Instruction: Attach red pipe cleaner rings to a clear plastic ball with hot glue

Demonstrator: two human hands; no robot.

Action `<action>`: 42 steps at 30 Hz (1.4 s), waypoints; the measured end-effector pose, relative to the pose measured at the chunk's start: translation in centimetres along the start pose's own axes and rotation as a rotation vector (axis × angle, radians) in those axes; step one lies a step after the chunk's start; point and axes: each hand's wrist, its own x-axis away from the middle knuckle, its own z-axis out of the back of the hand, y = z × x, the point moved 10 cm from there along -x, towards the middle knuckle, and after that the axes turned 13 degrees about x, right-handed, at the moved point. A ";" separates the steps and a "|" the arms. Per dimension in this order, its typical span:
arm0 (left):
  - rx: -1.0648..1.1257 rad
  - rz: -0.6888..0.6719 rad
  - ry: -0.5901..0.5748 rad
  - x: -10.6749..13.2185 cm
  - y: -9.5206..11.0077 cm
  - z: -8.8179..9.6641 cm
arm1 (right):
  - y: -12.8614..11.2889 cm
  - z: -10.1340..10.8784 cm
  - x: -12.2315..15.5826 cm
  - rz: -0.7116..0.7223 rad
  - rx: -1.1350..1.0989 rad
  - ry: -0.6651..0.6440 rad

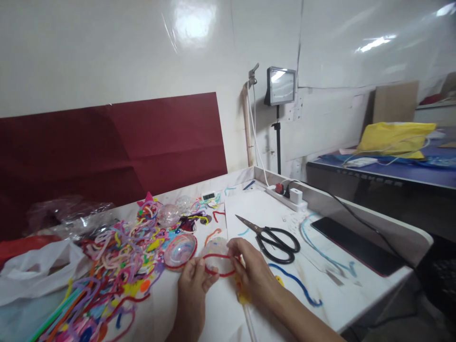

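- Pinching a red fuzzy loop point(226, 275): our left hand point(194, 279) and right hand point(254, 270).
- Near its left: our clear bowl point(181, 251), red-rimmed, contents indistinct.
- Far left: clear ball point(168, 216), speckled.

1. A heap of pipe cleaners point(117, 266) spreads over the left part of the counter point(223, 318), with a plastic bag point(42, 266) to its left.
2. A bowl point(181, 251) lies just right of the heap, beyond the left hand point(195, 280).
3. Right of the bowl, a loop point(224, 275) spans between the left hand and the right hand point(252, 266).
4. Scissors point(259, 231) lie beyond the right hand; a phone point(358, 244) lies farther right.
5. A power strip point(283, 197) sits behind the scissors, near the far corner.
6. Behind the counter, a lamp point(281, 86) stands right of a panel point(171, 137).
7. Farther right, a bag point(395, 137) rests on another counter point(434, 175).
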 end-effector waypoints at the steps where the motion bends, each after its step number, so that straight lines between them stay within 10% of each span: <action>1: 0.001 0.001 0.005 0.0 0.0 0.1 | 0.1 0.0 0.0 -0.006 -0.009 -0.001; 11: 0.004 0.012 0.022 0.0 -0.3 0.3 | 1.8 0.3 -0.6 -0.152 -0.125 -0.081; 31: 0.042 0.026 0.020 -0.3 -0.7 0.5 | -0.1 -2.9 -6.4 -0.094 0.349 -0.712; 42: 0.048 0.005 0.046 -0.5 -0.9 1.1 | 0.2 -3.6 -6.5 -0.112 0.222 -0.742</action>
